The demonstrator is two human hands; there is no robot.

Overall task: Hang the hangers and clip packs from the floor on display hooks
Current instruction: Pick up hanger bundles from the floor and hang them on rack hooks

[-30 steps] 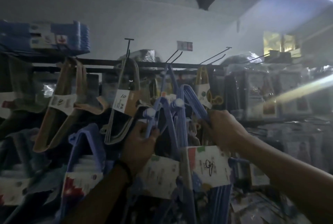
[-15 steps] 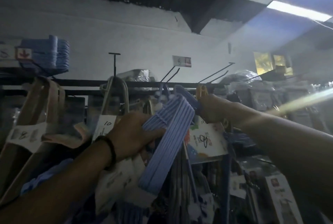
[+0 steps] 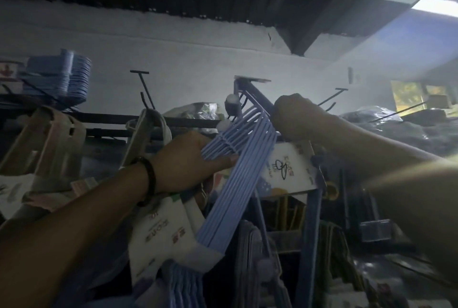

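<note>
- Far left, a blue stack [image 3: 62,72] of hangers lies on the top shelf, with beige hangers [image 3: 47,139] hanging below it.
- A bare hook [image 3: 143,84] juts up from the dark rail [image 3: 111,119]. Grey hangers [image 3: 148,131] hang just under it.
- The left hand [image 3: 188,161], with a dark wristband [image 3: 148,178] on its wrist, grips a light blue hanger pack [image 3: 238,171], thumb across the bundled bars.
- That pack is raised and tilted, its upper end at the rail and a white label [image 3: 158,235] near its lower end.
- The right hand [image 3: 295,119] is a closed fist round the top of a darker second pack [image 3: 257,96]. The pack is lifted to just beneath a small tag plate [image 3: 250,80]; whether it sits on a hook cannot be told.
- A printed card [image 3: 287,168] is wrapped on the second pack, below the right hand.
- Further right, more hooks [image 3: 332,99] stick out above dim wrapped goods.
</note>
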